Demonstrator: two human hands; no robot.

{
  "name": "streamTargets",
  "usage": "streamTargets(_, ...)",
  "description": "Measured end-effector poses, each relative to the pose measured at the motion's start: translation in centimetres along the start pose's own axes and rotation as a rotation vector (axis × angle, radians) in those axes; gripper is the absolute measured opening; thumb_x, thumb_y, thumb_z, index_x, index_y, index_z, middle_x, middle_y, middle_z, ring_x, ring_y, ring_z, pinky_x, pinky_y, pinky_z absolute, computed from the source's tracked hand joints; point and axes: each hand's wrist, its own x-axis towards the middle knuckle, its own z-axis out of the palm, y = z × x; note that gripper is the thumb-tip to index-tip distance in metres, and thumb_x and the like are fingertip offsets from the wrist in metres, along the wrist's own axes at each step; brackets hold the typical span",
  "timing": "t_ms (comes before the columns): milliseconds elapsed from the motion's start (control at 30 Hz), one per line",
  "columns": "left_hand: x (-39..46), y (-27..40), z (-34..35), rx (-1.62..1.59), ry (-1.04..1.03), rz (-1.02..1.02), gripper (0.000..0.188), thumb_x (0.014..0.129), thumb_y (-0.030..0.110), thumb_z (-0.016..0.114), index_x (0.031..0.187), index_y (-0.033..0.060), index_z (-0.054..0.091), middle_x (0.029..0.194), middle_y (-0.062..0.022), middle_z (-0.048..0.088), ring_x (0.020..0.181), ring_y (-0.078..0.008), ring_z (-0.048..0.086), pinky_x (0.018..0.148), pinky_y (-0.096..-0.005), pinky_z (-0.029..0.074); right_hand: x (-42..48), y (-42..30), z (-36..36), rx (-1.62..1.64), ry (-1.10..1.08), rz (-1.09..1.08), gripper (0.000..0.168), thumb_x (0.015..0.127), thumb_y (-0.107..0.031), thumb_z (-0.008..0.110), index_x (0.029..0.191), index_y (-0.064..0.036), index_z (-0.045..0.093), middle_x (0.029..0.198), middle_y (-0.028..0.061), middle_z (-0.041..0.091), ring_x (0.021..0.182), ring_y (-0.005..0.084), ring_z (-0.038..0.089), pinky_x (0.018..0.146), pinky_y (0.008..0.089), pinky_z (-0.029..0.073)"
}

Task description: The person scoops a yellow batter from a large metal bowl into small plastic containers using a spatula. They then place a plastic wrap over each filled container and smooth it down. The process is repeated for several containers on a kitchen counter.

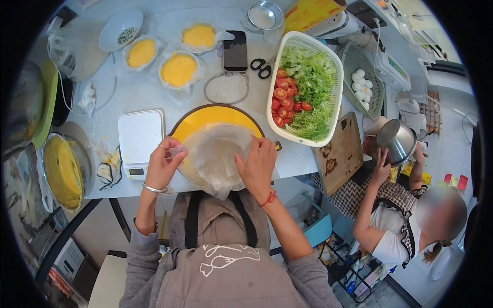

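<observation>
A thin, translucent plastic film [219, 154] spreads in front of me, over the near part of a round yellow board [210, 113] with a brown rim. Its middle dips into a rounded hollow; whether a bowl sits under it I cannot tell. My left hand [163, 159] pinches the film's left edge between thumb and fingers. On the opposite side, my right hand [257, 163] grips the right edge, thumb reaching inward. Left of the board lies a white digital kitchen scale [140, 136]. Behind it stand several film-lined bowls of yellow filling [179, 70].
To the right, a white basket [339, 92] holds lettuce and cut tomatoes. Scissors [261, 69], a phone [235, 52] and a cable loop [208, 88] lie behind the board. A bowl of yellow mixture [61, 169] stands far left. At right, a co-worker [389, 227] holds a metal bowl [396, 140].
</observation>
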Motion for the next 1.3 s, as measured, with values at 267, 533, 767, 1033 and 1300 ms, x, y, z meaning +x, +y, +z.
streamTargets(267,1.4,0.1,-2.6,-0.565,-0.153,-0.24,0.017,0.086,0.002,0.059,0.092,0.0082,0.044,0.088,-0.005,0.057,0.079,-0.0173,0.064,0.067,-0.0283,0.056,1.8,-0.5,-3.5,0.152,0.1,-0.21,0.022,0.072,-0.019,0.07,0.09,-0.009,0.062,0.099,0.0092,0.048,0.098,0.0299,0.043,0.081,0.0422,0.032)
streamTargets(533,2.3,0.4,2.5,0.346,0.037,0.158,0.017,0.078,0.004,0.068,0.086,0.0019,0.053,0.081,-0.009,0.058,0.072,-0.0179,0.059,0.065,-0.0288,0.047,1.0,0.5,-4.6,-0.222,0.178,-0.077,0.045,0.076,-0.017,0.066,0.119,-0.012,0.053,0.116,0.0094,0.046,0.109,0.0291,0.042,0.091,0.0442,0.031)
streamTargets(767,2.6,-0.1,2.0,0.335,0.007,0.17,0.022,0.078,0.008,0.068,0.091,0.0013,0.052,0.08,-0.0116,0.058,0.072,-0.0235,0.059,0.067,-0.0301,0.047,-1.2,-1.4,1.0,-0.123,-0.022,-0.518,0.062,0.078,-0.021,0.062,0.136,-0.013,0.039,0.128,0.0121,0.039,0.122,0.0284,0.037,0.103,0.0439,0.029)
streamTargets(1033,1.5,-2.6,2.0,0.189,-0.029,0.041,0.017,0.086,0.012,0.056,0.099,0.0022,0.049,0.083,-0.0139,0.058,0.076,-0.0286,0.061,0.069,-0.0331,0.047,-1.1,-0.7,4.8,0.136,-0.085,-0.409,0.055,0.082,-0.022,0.062,0.13,-0.009,0.041,0.127,0.0167,0.038,0.119,0.0333,0.038,0.1,0.0454,0.031)
streamTargets(1300,1.7,-4.7,4.1,0.252,0.089,0.028,0.011,0.087,0.004,0.044,0.097,0.0021,0.048,0.084,-0.0166,0.059,0.076,-0.0325,0.06,0.068,-0.0352,0.046,0.3,-0.3,8.1,0.048,-0.281,-0.346,0.044,0.081,-0.023,0.059,0.12,-0.007,0.046,0.117,0.0136,0.047,0.11,0.0305,0.046,0.092,0.0403,0.037)
